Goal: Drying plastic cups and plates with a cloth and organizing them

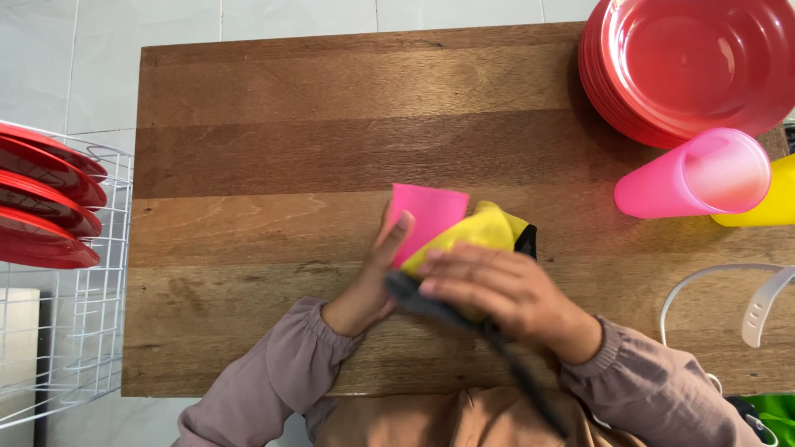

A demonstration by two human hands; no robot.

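Near the middle of the wooden desk (273, 149), a little toward six o'clock, the left hand (373, 285) is closed around a small pink plastic cup (426, 215), thumb up along its side, with the cup tipped so that its flat end points toward twelve o'clock. The right hand (497, 290) lies just beside it at three o'clock, fingers curled and pressing a yellow cloth (480, 232) against the cup; the cloth has a dark grey backing or edge that bunches under the fingers and trails down toward the person's chest at six o'clock. Both wrists come out of mauve sleeves with gathered cuffs. At the desk's one o'clock corner stands a stack of red plastic plates (687, 66), overlapping the edge. Just below it, at about three o'clock from the hands and well apart from them, a taller pink cup (696, 178) lies on its side with its open mouth facing the camera, touching a yellow cup (766, 207) that runs out of view. A white curved strap or handle (745, 290) rests near the four o'clock edge. Off the desk at nine o'clock, a white wire dish rack (74, 348) holds several red plates (45, 207) standing on edge above the pale tiled floor.
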